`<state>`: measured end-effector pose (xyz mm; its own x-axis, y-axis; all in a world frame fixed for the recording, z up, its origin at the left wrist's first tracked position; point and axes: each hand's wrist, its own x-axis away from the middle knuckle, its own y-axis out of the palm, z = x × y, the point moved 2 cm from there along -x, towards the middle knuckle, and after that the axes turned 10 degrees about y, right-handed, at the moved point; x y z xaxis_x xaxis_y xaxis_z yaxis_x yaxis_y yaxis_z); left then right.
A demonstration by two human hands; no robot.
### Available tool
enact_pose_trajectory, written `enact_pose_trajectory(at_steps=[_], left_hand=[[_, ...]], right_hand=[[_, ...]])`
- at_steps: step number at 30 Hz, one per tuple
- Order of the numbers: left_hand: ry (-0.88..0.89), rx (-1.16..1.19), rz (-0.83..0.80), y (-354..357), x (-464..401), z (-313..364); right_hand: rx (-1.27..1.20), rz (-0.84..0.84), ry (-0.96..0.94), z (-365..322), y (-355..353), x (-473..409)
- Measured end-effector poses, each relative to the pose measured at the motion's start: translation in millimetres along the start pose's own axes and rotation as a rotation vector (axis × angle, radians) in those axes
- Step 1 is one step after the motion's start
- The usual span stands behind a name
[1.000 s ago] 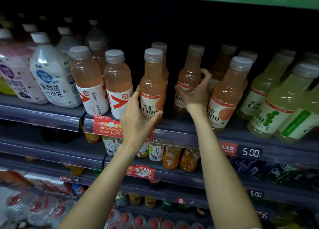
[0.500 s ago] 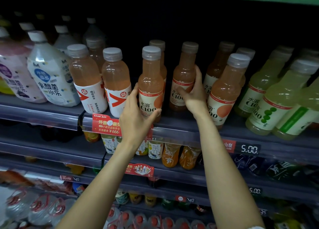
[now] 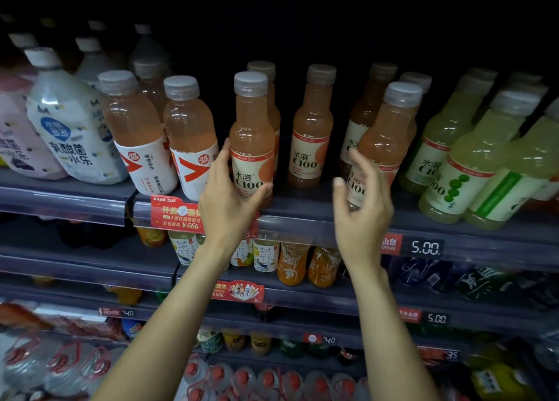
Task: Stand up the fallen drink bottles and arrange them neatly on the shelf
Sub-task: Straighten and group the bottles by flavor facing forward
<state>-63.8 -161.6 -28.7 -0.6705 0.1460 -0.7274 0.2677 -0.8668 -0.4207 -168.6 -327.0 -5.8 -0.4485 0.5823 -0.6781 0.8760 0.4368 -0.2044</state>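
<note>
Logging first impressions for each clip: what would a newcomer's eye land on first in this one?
Two bare forearms reach up from the bottom edge toward a shop shelf. The left hand grips the front orange C100 bottle at mid-shelf, while the right hand hangs open and blurred in front of another orange bottle further right. Next come the pale green bottles leaning at the far right and the white bottle tilted at the left.

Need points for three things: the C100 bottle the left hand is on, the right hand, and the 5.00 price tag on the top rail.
orange C100 bottle [image 3: 252, 146], head view, on the upper label band.
right hand [image 3: 361, 216], head view, on the back of the hand.
5.00 price tag [image 3: 425, 247], head view, on the digits.
</note>
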Motion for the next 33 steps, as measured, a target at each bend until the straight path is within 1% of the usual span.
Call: enact_pose_trajectory(at_steps=[1, 2, 3, 4, 7, 9, 11, 12, 16, 19, 21, 29, 33], left_hand=[[-0.005, 0.003, 0.001, 0, 0, 0], [-0.009, 0.005, 0.003, 0, 0, -1], [-0.011, 0.006, 0.005, 0, 0, -1], [-0.013, 0.007, 0.005, 0, -1, -1], [-0.017, 0.002, -0.002, 1, 0, -1], [-0.016, 0.003, -0.002, 1, 0, 0], [-0.017, 0.001, -0.001, 0, 0, 0], [-0.015, 0.001, 0.001, 0, 0, 0], [-0.017, -0.003, 0.002, 0, 0, 1], [-0.007, -0.012, 0.001, 0, 0, 2], [-0.004, -0.019, 0.0, 0, 0, 2], [0.001, -0.021, 0.006, 1, 0, 1], [0.009, -0.019, 0.004, 1, 0, 1]], right_hand=[[0.026, 0.128, -0.008, 6, -8, 2], [0.056, 0.229, 0.023, 14, -15, 0], [0.086, 0.279, 0.082, 20, -20, -5], [0.107, 0.263, 0.15, 25, -24, -11], [0.111, 0.05, 0.337, 32, -23, -26], [0.182, -0.003, 0.401, 34, -19, -29], [0.208, -0.013, 0.415, 35, -17, -29], [0.185, -0.044, 0.413, 34, -16, -29], [0.033, -0.232, 0.398, 22, -3, -22], [-0.022, -0.313, 0.409, 15, 14, -18], [-0.04, -0.337, 0.414, 14, 21, -18], [0.003, -0.322, 0.355, 12, 33, -20], [-0.033, -0.375, 0.356, 13, 35, -17]])
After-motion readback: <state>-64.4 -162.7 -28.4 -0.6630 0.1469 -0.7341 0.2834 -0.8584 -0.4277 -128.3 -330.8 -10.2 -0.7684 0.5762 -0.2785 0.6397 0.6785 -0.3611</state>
